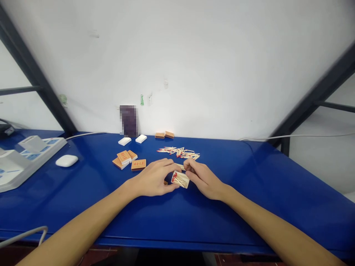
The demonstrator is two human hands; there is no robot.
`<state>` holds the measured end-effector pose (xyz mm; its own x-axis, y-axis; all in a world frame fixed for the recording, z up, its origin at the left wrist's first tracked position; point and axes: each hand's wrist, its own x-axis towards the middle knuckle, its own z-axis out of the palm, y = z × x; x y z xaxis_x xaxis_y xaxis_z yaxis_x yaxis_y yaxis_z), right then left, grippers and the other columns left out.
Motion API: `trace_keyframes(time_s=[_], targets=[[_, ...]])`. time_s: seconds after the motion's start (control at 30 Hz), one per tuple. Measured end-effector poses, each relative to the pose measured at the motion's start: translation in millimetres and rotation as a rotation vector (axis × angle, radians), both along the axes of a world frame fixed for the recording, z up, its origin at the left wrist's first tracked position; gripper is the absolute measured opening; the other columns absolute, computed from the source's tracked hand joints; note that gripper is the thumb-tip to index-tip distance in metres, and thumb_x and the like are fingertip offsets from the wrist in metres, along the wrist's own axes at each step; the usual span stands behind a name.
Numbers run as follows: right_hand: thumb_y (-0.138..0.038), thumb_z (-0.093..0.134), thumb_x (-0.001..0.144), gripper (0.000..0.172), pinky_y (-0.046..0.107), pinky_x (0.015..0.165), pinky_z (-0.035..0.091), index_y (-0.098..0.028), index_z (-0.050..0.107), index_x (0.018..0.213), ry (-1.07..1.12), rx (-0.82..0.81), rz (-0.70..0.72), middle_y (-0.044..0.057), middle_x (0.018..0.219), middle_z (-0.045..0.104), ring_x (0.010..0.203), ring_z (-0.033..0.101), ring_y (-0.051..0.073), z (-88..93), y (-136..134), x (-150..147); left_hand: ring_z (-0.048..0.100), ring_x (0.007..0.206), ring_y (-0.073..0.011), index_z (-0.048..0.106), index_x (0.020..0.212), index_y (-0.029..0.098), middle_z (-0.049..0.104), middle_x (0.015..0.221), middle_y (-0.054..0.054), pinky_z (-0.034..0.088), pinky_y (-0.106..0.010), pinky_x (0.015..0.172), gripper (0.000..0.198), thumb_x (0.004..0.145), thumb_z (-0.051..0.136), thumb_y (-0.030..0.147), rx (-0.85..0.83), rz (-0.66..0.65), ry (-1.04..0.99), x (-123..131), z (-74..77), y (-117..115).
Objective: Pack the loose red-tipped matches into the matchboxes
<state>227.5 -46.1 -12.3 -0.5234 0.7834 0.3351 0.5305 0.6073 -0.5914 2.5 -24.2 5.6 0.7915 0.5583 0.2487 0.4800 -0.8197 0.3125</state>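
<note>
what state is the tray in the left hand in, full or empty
Neither, it is partly full: a few red-tipped matches lie in the matchbox tray held by the left hand, and its pale bottom shows beside them.

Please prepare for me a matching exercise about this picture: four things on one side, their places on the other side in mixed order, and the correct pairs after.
1. Match tray
2. Loose matches
3. White rounded case
4. Dark purple panel

A. Upright by the wall
B. Held by the left hand
C. Beside the power strip
D. Scattered on the blue table

Pairs: 1-B, 2-D, 3-C, 4-A
</note>
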Motion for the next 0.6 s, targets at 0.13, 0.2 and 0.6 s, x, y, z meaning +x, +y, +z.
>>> trace_keyframes(time_s=[0.13, 0.2, 0.6], targets=[[-0.034, 0.055, 0.091, 0.027, 0.029, 0.068, 0.041, -0.022, 0.047, 0.114, -0.100, 0.039, 0.017, 0.003, 0.097, 0.058, 0.074, 0.050, 0.016, 2.8, -1.0, 1.1, 0.057, 0.096, -0.0228, 0.057, 0.115, 0.023, 0.062, 0.100, -0.004, 0.044, -0.034, 0.082, 0.031, 0.087, 0.059, 0.035, -0.023, 0.067, 0.038, -1.2, 2.7, 0.5], [-0.033, 0.064, 0.084, 0.040, 0.029, 0.069, 0.042, -0.023, 0.047, 0.118, -0.156, 0.050, 0.021, 0.005, 0.106, 0.059, 0.078, 0.053, 0.017, 5.1, -2.4, 0.3, 0.057, 0.096, -0.0232, 0.058, 0.114, 0.023, 0.062, 0.099, -0.004, 0.044, -0.035, 0.082, 0.031, 0.087, 0.060, 0.037, -0.030, 0.089, 0.040, -1.7, 3.5, 0.6], [-0.025, 0.047, 0.094, 0.019, 0.030, 0.067, 0.044, -0.021, 0.048, 0.113, -0.054, 0.103, -0.032, 0.004, 0.091, 0.060, 0.071, 0.053, 0.015, -0.5, 1.3, 1.9, 0.056, 0.089, -0.0227, 0.060, 0.104, 0.020, 0.058, 0.093, -0.004, 0.043, -0.034, 0.079, 0.030, 0.084, 0.060, 0.043, -0.035, 0.079, 0.089, 1.6, -1.1, 0.8]])
